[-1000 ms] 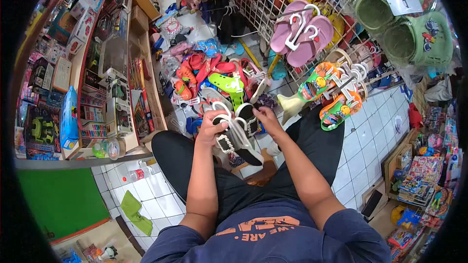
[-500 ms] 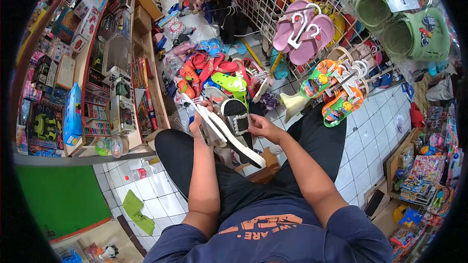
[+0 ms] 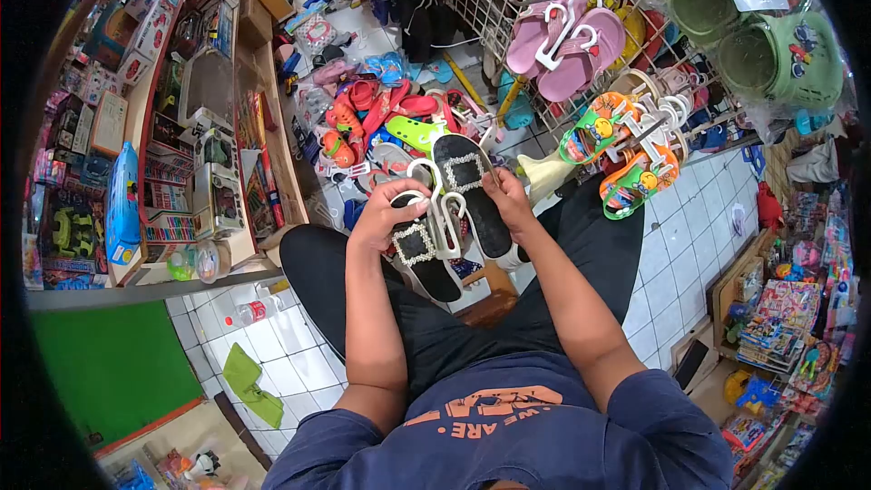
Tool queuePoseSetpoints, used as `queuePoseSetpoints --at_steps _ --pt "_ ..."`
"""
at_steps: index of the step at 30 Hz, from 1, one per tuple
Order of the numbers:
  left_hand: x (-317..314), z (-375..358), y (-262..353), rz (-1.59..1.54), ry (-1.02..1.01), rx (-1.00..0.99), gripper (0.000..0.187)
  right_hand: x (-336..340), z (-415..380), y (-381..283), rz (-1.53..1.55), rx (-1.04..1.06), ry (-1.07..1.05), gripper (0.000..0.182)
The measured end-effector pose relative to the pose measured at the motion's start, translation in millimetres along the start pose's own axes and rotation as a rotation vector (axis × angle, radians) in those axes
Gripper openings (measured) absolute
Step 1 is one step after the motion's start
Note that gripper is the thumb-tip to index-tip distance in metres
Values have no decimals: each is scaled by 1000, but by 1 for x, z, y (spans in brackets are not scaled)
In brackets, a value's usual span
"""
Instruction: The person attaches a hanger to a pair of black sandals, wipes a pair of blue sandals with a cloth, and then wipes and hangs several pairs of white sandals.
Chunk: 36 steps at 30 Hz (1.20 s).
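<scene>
My left hand (image 3: pixel 388 216) is closed on a black slide sandal (image 3: pixel 439 285) with a square rhinestone buckle, its thumb near the toe end. A white plastic shoe hanger (image 3: pixel 445 225) with curled hooks lies between this sandal and its mate. My right hand (image 3: pixel 508 204) grips the matching sandal (image 3: pixel 488 220) at its side, thumb on the upper face by the buckle. Both sandals show their black insoles and are held above my lap, side by side.
A heap of colourful shoes (image 3: pixel 363 118) lies on the floor ahead. Pink slippers (image 3: pixel 567 41), orange-green sandals (image 3: pixel 603 132) and green clogs (image 3: pixel 778 63) hang on a wire rack (image 3: pixel 472 0) at right. Toy shelves (image 3: pixel 150 63) stand left; a bottle (image 3: pixel 259 309) and green cloth (image 3: pixel 245 381) are on the tiles.
The sandals have turned from edge-on, white sole showing, to insoles facing up. They are now spread side by side with the hanger between them, and my left hand grips one near its toe.
</scene>
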State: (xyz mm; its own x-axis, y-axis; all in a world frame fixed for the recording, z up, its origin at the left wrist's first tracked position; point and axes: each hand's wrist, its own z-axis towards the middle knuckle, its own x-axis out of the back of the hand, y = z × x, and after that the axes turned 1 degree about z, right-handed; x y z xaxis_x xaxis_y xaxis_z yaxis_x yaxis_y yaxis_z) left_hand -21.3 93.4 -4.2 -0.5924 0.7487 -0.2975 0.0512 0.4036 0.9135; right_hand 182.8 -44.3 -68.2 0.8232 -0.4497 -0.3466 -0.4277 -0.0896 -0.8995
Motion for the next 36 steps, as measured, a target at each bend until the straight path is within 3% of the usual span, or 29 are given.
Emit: queuePoseSetpoints --at_steps 8,20,25,28,36 --pt "-6 4 2 41 110 158 16 -4 1 3 54 -3 81 42" --pt "-12 8 3 107 89 278 20 -5 0 0 96 -34 117 40" --pt "-13 13 -8 272 91 204 21 -1 3 3 19 18 173 41" --pt "-15 19 -14 93 227 275 19 5 11 13 -24 87 216 42" --pt "-17 26 -30 54 255 179 21 4 8 12 -127 141 224 40"
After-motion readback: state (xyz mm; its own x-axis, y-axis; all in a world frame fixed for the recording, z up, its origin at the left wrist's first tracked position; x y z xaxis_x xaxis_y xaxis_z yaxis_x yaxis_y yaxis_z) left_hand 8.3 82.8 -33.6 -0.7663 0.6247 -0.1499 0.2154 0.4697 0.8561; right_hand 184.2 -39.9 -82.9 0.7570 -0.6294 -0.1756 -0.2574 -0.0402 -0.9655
